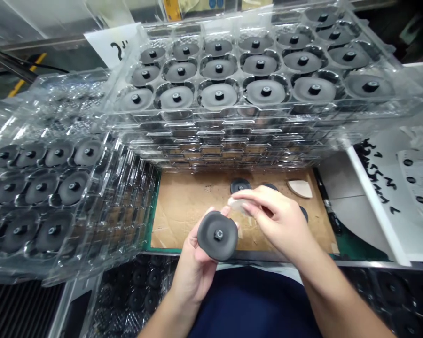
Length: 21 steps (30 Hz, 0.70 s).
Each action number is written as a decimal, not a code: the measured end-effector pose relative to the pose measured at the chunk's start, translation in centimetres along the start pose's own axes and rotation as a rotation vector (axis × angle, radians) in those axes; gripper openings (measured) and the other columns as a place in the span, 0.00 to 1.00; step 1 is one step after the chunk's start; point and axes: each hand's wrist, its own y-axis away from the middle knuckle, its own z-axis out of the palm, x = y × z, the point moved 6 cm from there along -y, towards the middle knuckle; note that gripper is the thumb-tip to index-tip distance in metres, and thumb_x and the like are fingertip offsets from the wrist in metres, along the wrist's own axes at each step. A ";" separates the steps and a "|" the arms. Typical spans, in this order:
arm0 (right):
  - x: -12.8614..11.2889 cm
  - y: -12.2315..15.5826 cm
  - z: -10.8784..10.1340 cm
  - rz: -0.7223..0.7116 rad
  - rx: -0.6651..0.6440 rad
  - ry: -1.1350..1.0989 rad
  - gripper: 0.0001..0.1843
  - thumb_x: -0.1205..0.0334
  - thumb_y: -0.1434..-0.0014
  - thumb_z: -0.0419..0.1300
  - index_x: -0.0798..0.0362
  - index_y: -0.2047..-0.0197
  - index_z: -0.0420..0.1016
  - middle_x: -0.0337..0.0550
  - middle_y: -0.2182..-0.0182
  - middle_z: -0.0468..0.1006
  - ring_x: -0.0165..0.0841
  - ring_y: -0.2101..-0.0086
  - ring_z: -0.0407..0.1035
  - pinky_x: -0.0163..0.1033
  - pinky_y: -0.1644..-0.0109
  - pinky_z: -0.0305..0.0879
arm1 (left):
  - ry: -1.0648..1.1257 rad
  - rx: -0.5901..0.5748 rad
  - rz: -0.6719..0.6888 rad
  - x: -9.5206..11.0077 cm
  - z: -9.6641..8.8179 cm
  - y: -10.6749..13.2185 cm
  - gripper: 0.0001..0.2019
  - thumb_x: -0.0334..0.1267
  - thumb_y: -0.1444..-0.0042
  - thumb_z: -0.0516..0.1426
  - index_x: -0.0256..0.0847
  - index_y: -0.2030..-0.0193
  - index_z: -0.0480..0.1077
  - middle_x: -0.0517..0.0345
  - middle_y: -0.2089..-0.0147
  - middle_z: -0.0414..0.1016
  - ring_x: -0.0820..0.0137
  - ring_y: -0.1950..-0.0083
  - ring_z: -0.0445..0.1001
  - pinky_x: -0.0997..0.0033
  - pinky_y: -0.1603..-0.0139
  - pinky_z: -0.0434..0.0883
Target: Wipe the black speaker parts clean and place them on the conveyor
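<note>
My left hand (193, 267) grips a round dark grey disc (217, 235) with a small hub in its middle, held face up over the table's front edge. My right hand (280, 218) hovers just right of the disc, with thumb and fingers pinched on a small pale translucent piece (237, 204) at the disc's upper right rim. Both hands are above a brown cardboard sheet (186, 206). On that sheet lie more dark discs (240, 185) and a white fan-shaped piece (300, 188), just beyond my right hand.
A tall stack of clear plastic trays (232, 136) filled with several grey discs stands behind the cardboard. A second stack of trays (56, 188) sits at the left. A white board with black handwriting (384, 183) lies at the right. Bins of dark parts (134, 291) are below the table edge.
</note>
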 end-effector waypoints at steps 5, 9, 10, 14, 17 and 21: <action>6.0 4.3 5.4 0.119 -0.186 0.010 0.11 0.61 0.37 0.54 0.47 0.59 0.79 0.40 0.70 0.80 0.33 0.69 0.73 0.37 0.64 0.66 | 0.138 0.042 -0.050 0.4 -0.5 0.1 0.28 0.46 0.70 0.70 0.51 0.56 0.76 0.61 0.54 0.80 0.68 0.59 0.78 0.75 0.56 0.73; 6.1 5.7 5.7 0.163 -0.161 0.006 0.12 0.59 0.38 0.54 0.49 0.61 0.79 0.41 0.71 0.81 0.34 0.69 0.75 0.38 0.65 0.68 | 0.134 0.043 -0.056 0.4 -0.3 0.1 0.30 0.43 0.69 0.71 0.50 0.54 0.75 0.58 0.54 0.79 0.66 0.56 0.77 0.77 0.60 0.73; 5.3 5.3 4.7 0.186 -0.112 0.002 0.13 0.59 0.37 0.53 0.49 0.58 0.78 0.42 0.66 0.81 0.35 0.66 0.75 0.38 0.63 0.69 | 0.120 0.043 -0.053 0.3 -0.2 0.0 0.30 0.43 0.69 0.71 0.49 0.53 0.75 0.57 0.52 0.78 0.66 0.55 0.77 0.78 0.60 0.73; -1.2 2.9 -0.9 0.077 0.237 -0.023 0.12 0.62 0.37 0.54 0.49 0.52 0.73 0.43 0.58 0.79 0.34 0.59 0.73 0.37 0.60 0.69 | 0.084 0.038 -0.039 0.0 0.2 0.2 0.28 0.41 0.64 0.70 0.49 0.51 0.73 0.58 0.51 0.78 0.68 0.53 0.76 0.78 0.56 0.72; -6.5 1.9 -1.1 -0.270 0.124 -0.027 0.12 0.70 0.38 0.53 0.57 0.52 0.73 0.45 0.65 0.80 0.33 0.67 0.72 0.39 0.61 0.67 | 0.063 -0.014 -0.046 -0.3 0.5 0.3 0.25 0.44 0.58 0.67 0.46 0.50 0.73 0.54 0.51 0.77 0.65 0.53 0.75 0.72 0.51 0.71; -7.0 1.4 0.8 -0.256 -0.151 -0.043 0.11 0.71 0.38 0.52 0.56 0.58 0.74 0.41 0.67 0.79 0.30 0.70 0.69 0.37 0.66 0.63 | 0.052 0.005 -0.039 -0.5 0.3 0.4 0.27 0.40 0.62 0.69 0.46 0.51 0.72 0.56 0.52 0.77 0.63 0.52 0.75 0.67 0.48 0.70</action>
